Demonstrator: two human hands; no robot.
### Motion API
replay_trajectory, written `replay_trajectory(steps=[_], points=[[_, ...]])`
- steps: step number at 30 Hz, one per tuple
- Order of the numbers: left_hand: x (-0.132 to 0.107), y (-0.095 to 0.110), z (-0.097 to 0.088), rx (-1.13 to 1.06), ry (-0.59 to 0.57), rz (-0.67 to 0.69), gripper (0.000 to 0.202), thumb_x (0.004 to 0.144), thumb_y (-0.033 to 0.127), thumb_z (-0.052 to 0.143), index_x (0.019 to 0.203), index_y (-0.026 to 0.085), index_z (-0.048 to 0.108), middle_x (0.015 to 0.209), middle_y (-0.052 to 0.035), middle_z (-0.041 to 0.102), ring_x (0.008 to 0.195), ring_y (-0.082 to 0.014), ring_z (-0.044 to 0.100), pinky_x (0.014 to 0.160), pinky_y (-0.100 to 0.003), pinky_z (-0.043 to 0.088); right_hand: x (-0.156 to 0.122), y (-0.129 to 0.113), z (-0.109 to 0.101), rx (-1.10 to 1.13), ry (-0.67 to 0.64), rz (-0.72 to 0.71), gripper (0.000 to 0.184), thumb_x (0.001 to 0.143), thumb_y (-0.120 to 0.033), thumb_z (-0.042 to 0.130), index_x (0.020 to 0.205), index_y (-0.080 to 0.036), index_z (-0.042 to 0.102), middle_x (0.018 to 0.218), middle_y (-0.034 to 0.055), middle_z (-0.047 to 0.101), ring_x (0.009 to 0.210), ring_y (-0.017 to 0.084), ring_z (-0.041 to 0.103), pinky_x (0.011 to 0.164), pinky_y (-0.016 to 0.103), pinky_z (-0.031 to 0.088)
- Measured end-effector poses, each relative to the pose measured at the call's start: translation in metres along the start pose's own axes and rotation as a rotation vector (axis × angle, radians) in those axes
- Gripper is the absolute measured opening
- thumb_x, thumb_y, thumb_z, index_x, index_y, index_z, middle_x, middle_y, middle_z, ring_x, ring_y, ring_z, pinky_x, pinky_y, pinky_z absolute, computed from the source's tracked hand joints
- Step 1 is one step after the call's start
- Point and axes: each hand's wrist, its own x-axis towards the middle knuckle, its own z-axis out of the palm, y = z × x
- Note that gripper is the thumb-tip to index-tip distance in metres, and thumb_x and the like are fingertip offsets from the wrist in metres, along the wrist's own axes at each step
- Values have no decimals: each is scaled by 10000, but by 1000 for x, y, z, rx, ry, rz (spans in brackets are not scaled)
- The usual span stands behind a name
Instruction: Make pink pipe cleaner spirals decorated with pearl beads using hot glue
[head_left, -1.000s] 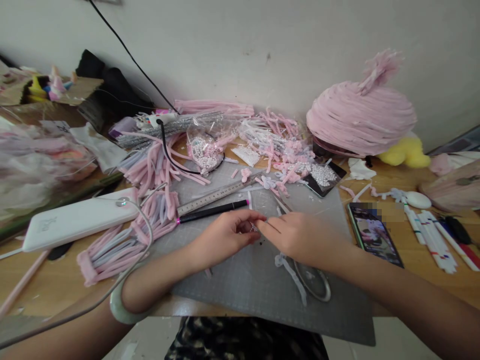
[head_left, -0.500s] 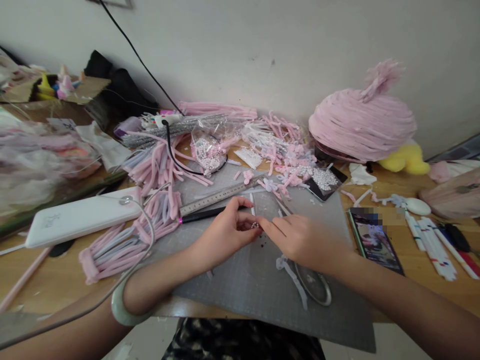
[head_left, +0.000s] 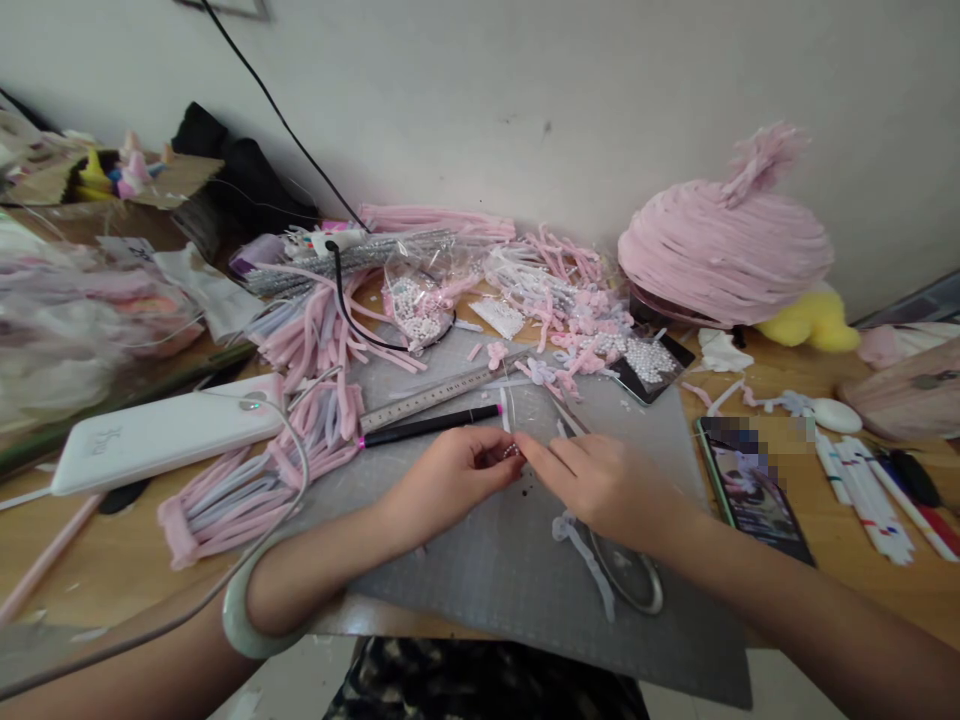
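Both hands meet over the grey cutting mat (head_left: 480, 590). My left hand (head_left: 454, 480) is closed, with thumb and fingers around a small loop of shiny beads (head_left: 511, 451). My right hand (head_left: 600, 485) touches the same spot, its index finger and thumb pinched at the beads; what exactly lies between them is too small to make out. A thin pale strand (head_left: 510, 400) rises from the fingertips. Under my right hand, scissors (head_left: 649, 590) lie partly hidden, next to a pale fuzzy stem (head_left: 589, 560). Just beyond my left hand is a black pen (head_left: 431, 426).
A steel ruler (head_left: 435, 395) lies behind the pen. Pink fuzzy pieces (head_left: 585, 350) and loose pearl beads (head_left: 651, 360) are heaped farther back. A white power bank (head_left: 169, 435) with a cable sits left; a phone (head_left: 750, 490) and several markers (head_left: 874, 495) lie right.
The fingers of my left hand have come down from their raised position and curled near the beads, uncovering the pen's end. My right hand stays almost in place.
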Motion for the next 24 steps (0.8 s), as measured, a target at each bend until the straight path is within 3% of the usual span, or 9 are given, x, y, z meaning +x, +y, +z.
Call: replay_trajectory(steps=[11, 15, 20, 24], points=[[2, -3, -6, 233, -132, 30, 230, 816, 267, 441, 763, 126, 615, 641, 25, 505, 607, -111, 434, 560, -200, 328, 1, 4, -6, 31, -215, -36, 307, 829, -87, 460, 1127, -60, 531, 606, 22, 580, 470, 149, 527, 430, 287, 208], [2, -2, -5, 303, -177, 53, 215, 825, 253, 435, 712, 136, 576, 611, 37, 447, 587, -103, 395, 547, -201, 299, 1, 7, -8, 46, -255, -53, 250, 830, -80, 455, 1065, -90, 539, 592, 12, 572, 458, 138, 510, 437, 285, 165], [1, 2, -4, 376, -222, 83, 225, 836, 231, 422, 699, 132, 571, 638, 14, 494, 614, -115, 424, 578, -214, 302, 2, 12, -8, 103, -339, -84, 96, 812, -83, 480, 861, -152, 528, 602, 1, 559, 456, 132, 476, 447, 286, 132], [0, 3, -5, 259, -270, 42, 207, 819, 239, 445, 690, 136, 569, 608, 28, 453, 590, -106, 397, 550, -207, 291, 4, 14, -11, 115, -307, -133, 99, 826, -85, 457, 836, -156, 525, 630, 6, 549, 480, 133, 461, 461, 284, 161]])
